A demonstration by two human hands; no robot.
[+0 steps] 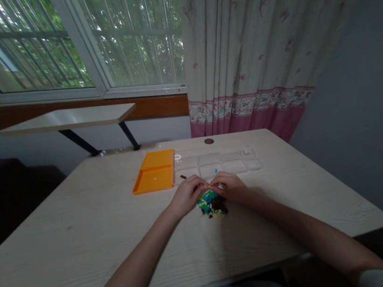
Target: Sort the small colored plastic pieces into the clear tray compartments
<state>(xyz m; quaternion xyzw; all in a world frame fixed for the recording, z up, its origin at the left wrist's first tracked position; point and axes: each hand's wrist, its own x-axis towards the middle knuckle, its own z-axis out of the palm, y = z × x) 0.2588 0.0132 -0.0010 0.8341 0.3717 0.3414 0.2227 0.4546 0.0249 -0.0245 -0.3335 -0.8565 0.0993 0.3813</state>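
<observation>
Both my hands meet over the middle of the table. Pinched between their fingertips is a small yellow piece (pixel 209 186); its exact kind is too small to make out. My left hand (pixel 190 193) grips it from the left, its fingers closed. From the other side my right hand (pixel 231 186) holds it, fingers closed too. Right below them lies a pile of small building bricks (pixel 206 201) in green, blue, dark brown and pale yellow. Beyond the hands, a dark brown strip (pixel 183 177) lies by the clear tray, and a small blue piece (pixel 216 171) is near it.
An orange two-part case (pixel 155 179) lies open at the left of a clear compartment tray (pixel 197 160). A raised white shelf (pixel 68 117) stands at the table's back left. A round dark cable hole (pixel 208 141) is near the back edge, before the curtain (pixel 237 62).
</observation>
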